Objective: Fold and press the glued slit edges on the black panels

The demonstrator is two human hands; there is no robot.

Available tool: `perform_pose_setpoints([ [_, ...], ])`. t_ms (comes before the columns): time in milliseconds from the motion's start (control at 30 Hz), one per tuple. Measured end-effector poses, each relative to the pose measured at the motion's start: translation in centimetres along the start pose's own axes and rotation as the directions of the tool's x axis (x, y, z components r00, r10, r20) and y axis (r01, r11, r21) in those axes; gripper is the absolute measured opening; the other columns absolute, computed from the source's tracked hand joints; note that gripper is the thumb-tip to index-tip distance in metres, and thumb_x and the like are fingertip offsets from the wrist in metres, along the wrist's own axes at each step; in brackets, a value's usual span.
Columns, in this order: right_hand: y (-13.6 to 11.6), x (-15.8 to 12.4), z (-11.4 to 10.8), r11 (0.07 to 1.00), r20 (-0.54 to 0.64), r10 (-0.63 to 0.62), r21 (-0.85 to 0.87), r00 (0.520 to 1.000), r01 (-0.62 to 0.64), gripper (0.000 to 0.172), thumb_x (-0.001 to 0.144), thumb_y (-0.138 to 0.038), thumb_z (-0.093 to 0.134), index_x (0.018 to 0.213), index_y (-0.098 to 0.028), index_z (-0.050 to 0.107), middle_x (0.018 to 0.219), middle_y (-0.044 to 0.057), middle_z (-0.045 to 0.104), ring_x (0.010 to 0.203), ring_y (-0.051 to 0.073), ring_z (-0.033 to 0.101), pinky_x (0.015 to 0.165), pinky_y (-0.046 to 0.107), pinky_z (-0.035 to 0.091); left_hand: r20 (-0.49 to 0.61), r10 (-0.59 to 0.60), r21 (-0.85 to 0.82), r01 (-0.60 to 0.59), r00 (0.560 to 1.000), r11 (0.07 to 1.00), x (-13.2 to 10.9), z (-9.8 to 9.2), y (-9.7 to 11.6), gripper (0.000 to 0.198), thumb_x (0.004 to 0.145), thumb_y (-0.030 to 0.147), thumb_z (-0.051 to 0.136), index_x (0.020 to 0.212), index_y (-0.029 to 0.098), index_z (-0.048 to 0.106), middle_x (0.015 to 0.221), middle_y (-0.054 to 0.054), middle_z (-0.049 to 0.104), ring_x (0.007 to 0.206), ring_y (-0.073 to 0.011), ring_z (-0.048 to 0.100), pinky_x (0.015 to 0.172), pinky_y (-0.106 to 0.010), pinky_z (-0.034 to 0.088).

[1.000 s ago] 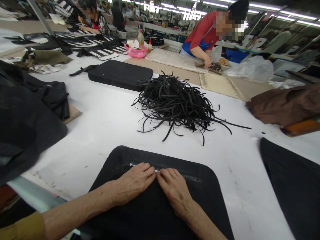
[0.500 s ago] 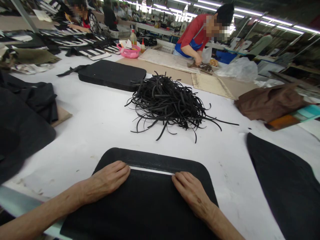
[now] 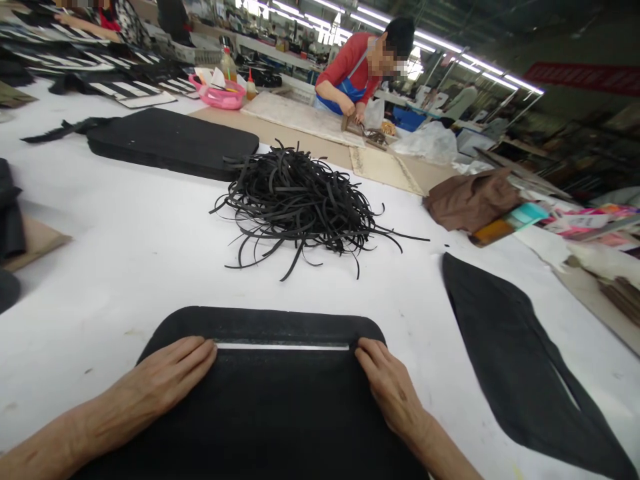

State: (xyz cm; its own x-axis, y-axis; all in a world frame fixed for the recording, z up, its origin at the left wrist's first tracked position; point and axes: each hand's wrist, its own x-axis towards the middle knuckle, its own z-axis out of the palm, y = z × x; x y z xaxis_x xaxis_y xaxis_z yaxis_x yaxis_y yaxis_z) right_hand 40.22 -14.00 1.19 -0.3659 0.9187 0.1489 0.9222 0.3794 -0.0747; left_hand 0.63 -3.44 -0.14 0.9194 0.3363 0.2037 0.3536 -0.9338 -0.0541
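Note:
A black rounded panel (image 3: 280, 407) lies flat on the white table (image 3: 125, 247) right in front of me, with a thin pale slit (image 3: 283, 346) running across its upper part. My left hand (image 3: 165, 377) rests flat on the panel at the slit's left end, fingers stretched out. My right hand (image 3: 387, 387) lies flat at the slit's right end, fingers together and extended. Neither hand holds anything.
A heap of black strips (image 3: 300, 200) sits beyond the panel. Another black panel (image 3: 170, 141) lies far left, a long black cut piece (image 3: 520, 373) to the right, brown fabric (image 3: 470, 199) behind it. A person in red (image 3: 350, 67) works at the far table near a pink basin (image 3: 220, 97).
My hands slid apart along the slit, from touching at its middle to its two ends. The view shifted to the right.

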Motion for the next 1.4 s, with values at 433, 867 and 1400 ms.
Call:
perform_pose_setpoints([
  [433,0.2,0.0,0.1,0.97,0.026,-0.16,-0.183,0.987,0.162,0.038,0.085,-0.004,0.033,0.117,-0.01,0.052,0.105,0.014,0.056,0.097,0.025,0.052,0.08,0.038,0.052,0.039,-0.151,-0.122,0.155,0.988,0.98,0.0,-0.1,0.3,0.049,0.079,-0.001,0.032,0.121,0.013,0.052,0.115,-0.01,0.056,0.109,-0.0205,0.047,0.097,-0.031,0.04],
  [867,1.1,-0.8,1.6,0.968,-0.204,-0.004,-0.247,0.979,-0.048,0.033,0.079,-0.008,0.033,0.104,-0.013,0.055,0.107,0.012,0.058,0.086,0.023,0.061,0.067,0.032,0.056,-0.069,-0.674,-0.546,0.538,0.735,0.643,0.3,-0.6,0.5,0.036,0.087,0.007,0.026,0.104,0.015,0.057,0.108,-0.007,0.057,0.097,-0.0153,0.055,0.087,-0.028,0.048],
  [1400,-9.8,6.9,2.9,0.984,-0.09,-0.157,-0.102,0.983,0.148,0.044,0.067,0.005,0.039,0.106,-0.012,0.053,0.095,0.013,0.057,0.079,0.026,0.053,0.068,0.036,0.049,0.279,-0.346,-0.2,0.406,0.896,0.892,4.0,-0.6,4.4,0.048,0.073,0.005,0.05,0.12,0.011,0.043,0.12,-0.014,0.047,0.109,-0.0238,0.044,0.096,-0.038,0.037],
])
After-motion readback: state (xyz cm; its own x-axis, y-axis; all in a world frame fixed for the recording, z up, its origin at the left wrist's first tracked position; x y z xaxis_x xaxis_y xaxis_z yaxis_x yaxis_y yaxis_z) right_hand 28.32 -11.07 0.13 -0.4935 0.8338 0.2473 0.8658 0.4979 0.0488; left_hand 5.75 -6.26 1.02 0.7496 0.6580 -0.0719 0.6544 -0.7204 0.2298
